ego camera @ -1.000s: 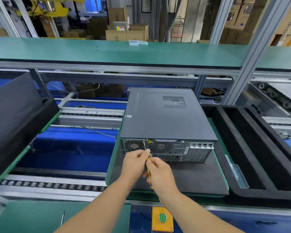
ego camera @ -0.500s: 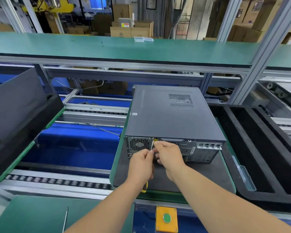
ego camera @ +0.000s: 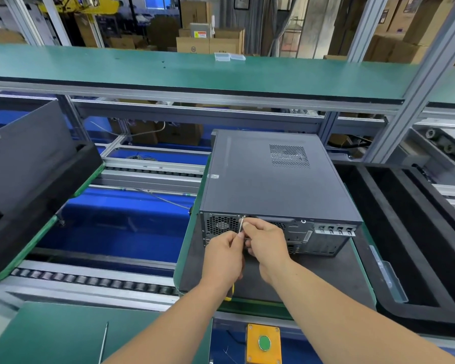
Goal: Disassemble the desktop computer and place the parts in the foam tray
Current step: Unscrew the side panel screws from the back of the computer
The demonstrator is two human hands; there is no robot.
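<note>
At case top edge now, screwdriver (ego camera: 242, 225) tip.

no text can be read anywhere here. a cardboard box (ego camera: 192, 49) far back behind the green shelf bears a round printed mark, too small to make out. a grey box (ego camera: 202, 31) above it carries a red and white label with a yellow warning triangle, its words blurred. a small pale sticker (ego camera: 213, 176) sits on the left edge of the computer case (ego camera: 271, 179), with print too fine to tell. the yellow button box (ego camera: 264, 342) at the front has a green button and no lettering that shows.
</note>
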